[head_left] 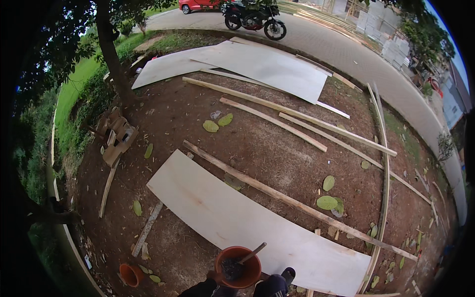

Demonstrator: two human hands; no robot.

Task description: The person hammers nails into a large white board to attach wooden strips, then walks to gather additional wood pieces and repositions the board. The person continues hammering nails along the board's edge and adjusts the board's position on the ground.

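My left hand (213, 275), at the end of a dark sleeve, grips the left side of an orange-brown bucket (254, 271). Dark grey contents (230, 268) lie inside it, and a wooden stick or tool handle (253, 252) leans out over the far right rim. The bucket is at the near edge of a long pale plywood sheet (208, 198) on the ground. My right hand is not in view. One of my feet in a dark shoe (288, 273) shows just right of the bucket.
A smaller orange pot (130, 274) lies tilted at the near left. Timber strips (297, 200) cross the brown soil beyond the plywood. More white sheets (277, 67) lie farther off. A tree trunk (111, 54) and a cardboard box (118, 141) are at left; a motorcycle (255, 19) stands on the paving.
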